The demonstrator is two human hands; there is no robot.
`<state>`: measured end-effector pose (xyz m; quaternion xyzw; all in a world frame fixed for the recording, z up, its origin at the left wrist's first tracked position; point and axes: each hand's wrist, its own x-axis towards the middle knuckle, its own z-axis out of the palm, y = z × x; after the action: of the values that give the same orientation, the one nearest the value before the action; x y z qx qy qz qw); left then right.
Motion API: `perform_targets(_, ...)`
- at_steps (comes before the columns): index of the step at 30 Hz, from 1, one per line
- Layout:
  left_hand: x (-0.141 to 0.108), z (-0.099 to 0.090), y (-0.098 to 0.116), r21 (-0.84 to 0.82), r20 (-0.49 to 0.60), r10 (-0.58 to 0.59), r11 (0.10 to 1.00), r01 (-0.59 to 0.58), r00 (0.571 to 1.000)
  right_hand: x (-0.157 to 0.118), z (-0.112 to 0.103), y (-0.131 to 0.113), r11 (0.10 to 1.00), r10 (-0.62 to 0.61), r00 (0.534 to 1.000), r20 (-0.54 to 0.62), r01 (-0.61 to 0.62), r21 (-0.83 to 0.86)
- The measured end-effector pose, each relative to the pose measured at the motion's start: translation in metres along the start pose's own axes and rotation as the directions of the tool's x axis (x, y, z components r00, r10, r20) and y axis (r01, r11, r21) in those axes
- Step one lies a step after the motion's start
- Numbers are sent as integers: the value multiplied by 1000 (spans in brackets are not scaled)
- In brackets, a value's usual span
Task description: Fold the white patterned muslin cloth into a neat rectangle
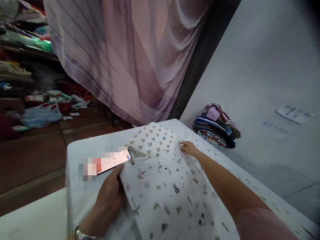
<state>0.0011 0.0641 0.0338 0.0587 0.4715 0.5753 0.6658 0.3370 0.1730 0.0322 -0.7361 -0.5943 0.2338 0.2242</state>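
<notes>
Across the white table [77, 196], the printed cloth [160, 186] is spreading, seeming light, limp and best gripped by its edges, the left hand [109, 195] pinching its left edge, the right hand's [191, 149] bent fingers touching its far part, any pinch unclear.

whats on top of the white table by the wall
A lit phone and printed white cloth, grey-patterned at the far end. Anything beneath the cloth is covered.

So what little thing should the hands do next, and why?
Maybe the right hand could gently smooth the patterned cloth near its fingertips. The cloth looks creased there, while the left hand holds the edge beside the phone, which could help keep it steady.
</notes>
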Motion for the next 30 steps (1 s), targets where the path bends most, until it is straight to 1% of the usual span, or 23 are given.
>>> perform_targets(3, 1, -1, -1, 16, 37, 19, 1000, -20, 999, -1, 10, -6, 992, -48, 999, 5, 48, -117)
perform_targets(5, 1, -2, -1, 8, 40, 31, 999, -31, 999, 0, 13, -9, 980, -72, 997, -4, 70, -184)
perform_targets(9, 1, -1, -1, -6, 39, 25, 1000, -24, 999, 0, 18, -10, 961, -100, 995, -8, 95, -261)
perform_targets(13, 2, -1, -1, -10, 26, 30, 1000, -29, 999, -1, 21, -7, 953, -107, 994, 8, 105, -283)
perform_targets(15, 2, -1, -1, -8, 23, 30, 1000, -30, 999, -1, 22, -7, 951, -108, 994, -2, 102, -291)
perform_targets(17, 2, -1, -1, -16, 23, 29, 999, -29, 999, 0, 22, -7, 949, -113, 992, -48, 93, -301)
perform_targets(21, 3, -2, -1, -27, 34, 33, 999, -32, 999, 5, 20, -12, 951, -112, 973, -199, 47, -307)
perform_targets(23, 2, -2, -1, -33, 34, 38, 999, -37, 999, 7, 22, -14, 952, -112, 966, -235, 37, -303)
perform_targets(26, 0, -2, 0, -62, 48, 43, 997, -40, 998, 7, 26, -17, 955, -106, 965, -242, 31, -294)
perform_targets(30, -3, 1, 2, -111, 81, 44, 993, -35, 996, 0, 29, -19, 961, -103, 976, -191, 48, -274)
